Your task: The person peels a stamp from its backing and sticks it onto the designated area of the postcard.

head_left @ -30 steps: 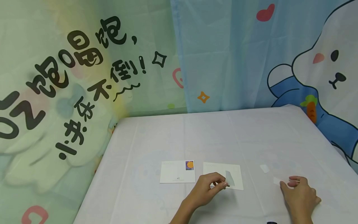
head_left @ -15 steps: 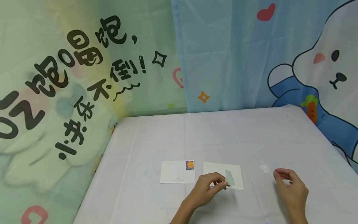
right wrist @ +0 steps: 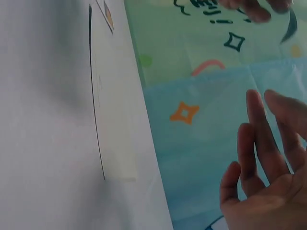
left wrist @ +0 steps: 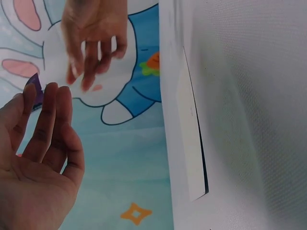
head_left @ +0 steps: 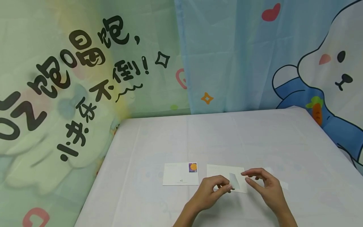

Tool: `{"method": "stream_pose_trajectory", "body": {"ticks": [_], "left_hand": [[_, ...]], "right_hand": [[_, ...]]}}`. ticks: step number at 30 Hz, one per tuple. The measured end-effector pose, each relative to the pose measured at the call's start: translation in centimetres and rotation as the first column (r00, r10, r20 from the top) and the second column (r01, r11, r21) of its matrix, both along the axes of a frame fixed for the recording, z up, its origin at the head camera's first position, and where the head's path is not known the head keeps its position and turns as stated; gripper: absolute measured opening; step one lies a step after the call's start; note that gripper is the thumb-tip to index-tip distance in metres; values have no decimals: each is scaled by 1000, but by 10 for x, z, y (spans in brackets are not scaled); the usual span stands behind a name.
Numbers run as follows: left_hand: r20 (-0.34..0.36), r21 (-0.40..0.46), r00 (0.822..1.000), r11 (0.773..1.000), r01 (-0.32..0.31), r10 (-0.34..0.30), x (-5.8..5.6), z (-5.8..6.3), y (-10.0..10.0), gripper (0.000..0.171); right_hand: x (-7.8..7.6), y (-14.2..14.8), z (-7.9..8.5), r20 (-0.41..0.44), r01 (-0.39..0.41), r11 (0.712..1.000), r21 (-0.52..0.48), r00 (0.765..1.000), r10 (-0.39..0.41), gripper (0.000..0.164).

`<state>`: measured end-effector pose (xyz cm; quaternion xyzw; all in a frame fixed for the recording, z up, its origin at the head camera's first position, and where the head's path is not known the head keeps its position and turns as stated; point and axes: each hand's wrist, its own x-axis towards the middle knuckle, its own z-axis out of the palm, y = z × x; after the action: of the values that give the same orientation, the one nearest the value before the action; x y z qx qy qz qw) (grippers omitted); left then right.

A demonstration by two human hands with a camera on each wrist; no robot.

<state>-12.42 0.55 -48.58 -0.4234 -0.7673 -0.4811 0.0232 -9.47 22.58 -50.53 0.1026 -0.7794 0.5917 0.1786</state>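
My left hand (head_left: 210, 191) pinches a small stamp (head_left: 234, 181) by its lower edge between thumb and fingertips, raised over a plain white card (head_left: 221, 170). Its pale grey side faces the head view; in the left wrist view a purple side of the stamp (left wrist: 39, 95) shows. Just to the right, my right hand (head_left: 266, 186) hovers with thumb and forefinger parted, near the card's right edge and apart from the stamp. Nothing is visible between its fingers. Left of that card lies a white postcard (head_left: 175, 176) with an orange-and-purple stamp (head_left: 193, 167) in its top right corner.
Two small white slips lie right of the cards: one slip (head_left: 284, 185) beside the right hand, another slip (head_left: 268, 169) partly behind it. A white cloth covers the table (head_left: 158, 138). Printed curtains (head_left: 227, 63) hang along the back and left.
My right hand has moved left from the slips to beside the stamp, leaving a white slip on the table. My left hand stays in place, holding the stamp.
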Motion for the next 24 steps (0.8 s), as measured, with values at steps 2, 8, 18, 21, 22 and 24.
{"method": "stream_pose_trajectory", "body": {"ticks": [2,8,18,21,22,24], "left_hand": [[13,5,1000,1000,4,-4,0,0,0,15],[35,14,999,1000,5,-5,2,2,0,10],[26,21,1000,1000,3,-4,2,-2,-1,12],[-2,9,1000,1000,-6,6,2,-3,0,13],[-3,9,1000,1000,-8,8,2,-3,0,13],[-9,11,1000,1000,-14,14,2,-2,0,13]], "right_hand": [[0,-8,4,-53,-120,990,-78,992,117,27],[-1,-23,7,-189,-269,948,-169,953,236,37],[-2,-26,9,-297,-312,928,-206,923,244,37],[-1,-25,9,-307,-308,930,-202,921,239,36],[-1,-24,9,-311,-308,930,-201,920,238,35],[-1,-23,9,-312,-302,932,-199,921,231,34]]}}
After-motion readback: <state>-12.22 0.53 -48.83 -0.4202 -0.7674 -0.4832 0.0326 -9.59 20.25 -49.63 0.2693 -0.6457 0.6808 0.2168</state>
